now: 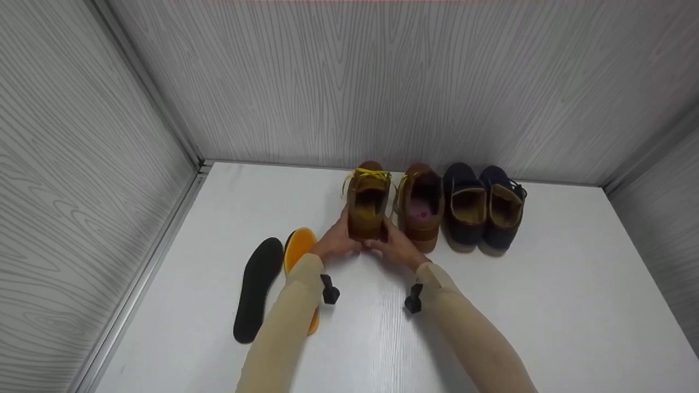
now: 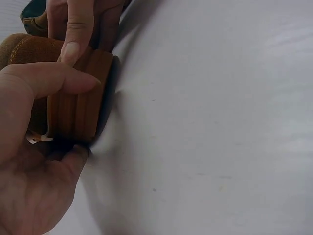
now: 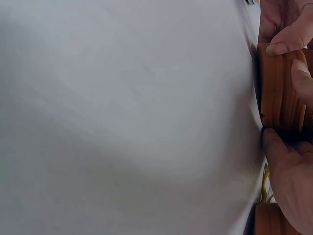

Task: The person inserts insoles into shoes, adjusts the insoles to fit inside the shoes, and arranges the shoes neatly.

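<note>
A brown shoe with yellow laces (image 1: 367,218) stands toe to the back wall, held at its heel between both hands. My left hand (image 1: 337,239) grips its left side, the thumb lying across the ridged heel (image 2: 73,115) in the left wrist view. From the other side my right hand (image 1: 401,246) grips it, with its thumb on the heel as well; in the right wrist view the fingertips (image 3: 271,139) are at the sole's edge. Just right of it stands the matching brown shoe (image 1: 428,236), a pinkish insole showing inside.
Two dark blue shoes (image 1: 463,232) stand side by side at the right of the row. Left of the hands lie a black insole (image 1: 258,289) and an orange insole (image 1: 300,245), the latter partly under the left sleeve. A grey wood-grain wall (image 1: 338,82) rises behind the white table (image 1: 573,284).
</note>
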Demonstrator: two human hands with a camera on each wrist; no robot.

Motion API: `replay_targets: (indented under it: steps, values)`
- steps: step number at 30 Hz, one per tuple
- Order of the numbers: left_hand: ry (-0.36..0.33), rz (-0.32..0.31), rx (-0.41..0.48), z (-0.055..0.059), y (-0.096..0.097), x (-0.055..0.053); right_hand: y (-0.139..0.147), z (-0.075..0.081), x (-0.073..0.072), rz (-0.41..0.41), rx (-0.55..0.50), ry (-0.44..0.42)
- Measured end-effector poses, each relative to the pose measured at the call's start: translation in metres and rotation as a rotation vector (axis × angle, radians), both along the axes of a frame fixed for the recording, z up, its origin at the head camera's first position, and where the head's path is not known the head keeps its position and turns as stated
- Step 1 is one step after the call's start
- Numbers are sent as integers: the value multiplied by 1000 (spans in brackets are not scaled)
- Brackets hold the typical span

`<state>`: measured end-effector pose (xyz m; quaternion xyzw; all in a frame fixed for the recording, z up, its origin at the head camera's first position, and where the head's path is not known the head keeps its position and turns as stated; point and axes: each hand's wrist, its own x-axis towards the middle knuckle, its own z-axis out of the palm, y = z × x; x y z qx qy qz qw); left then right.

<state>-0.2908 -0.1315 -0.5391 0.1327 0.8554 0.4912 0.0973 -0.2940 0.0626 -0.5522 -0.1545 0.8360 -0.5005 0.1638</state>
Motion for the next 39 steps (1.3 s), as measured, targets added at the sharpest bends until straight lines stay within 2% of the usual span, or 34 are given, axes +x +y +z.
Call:
replay_targets:
  steps: [6,9,11,13,16,19,20,22,24,26,29,31,33,35,39]
  values:
    - [14,-2,24,-4,4,-4,2,-3,-2,-19,-28,10]
    - [46,-3,75,-7,9,-6,4,-3,0,-43,-74,30]
    - [68,22,113,-8,14,-4,6,-2,5,-52,-94,39]
    - [96,88,99,-8,19,2,8,1,11,-59,-99,46]
    - [162,244,8,-1,27,16,13,7,22,-78,-108,85]
    - [278,395,-83,12,38,30,21,16,32,-114,-151,197]
    - [326,426,-90,17,42,34,24,18,34,-130,-170,244]
    - [417,449,-87,25,48,42,30,22,38,-162,-205,338]
    - [493,421,-87,31,53,48,36,23,40,-212,-235,421]
    - [537,348,-70,33,57,52,42,22,42,-273,-245,479]
    - [537,216,-35,31,64,56,51,18,44,-368,-251,530]
    - [495,149,0,28,68,57,57,14,44,-415,-254,538]
    - [416,106,50,25,72,56,61,11,45,-450,-247,531]
    - [332,92,93,22,75,54,63,9,44,-473,-239,507]
    - [183,103,172,16,82,49,66,6,43,-505,-195,426]
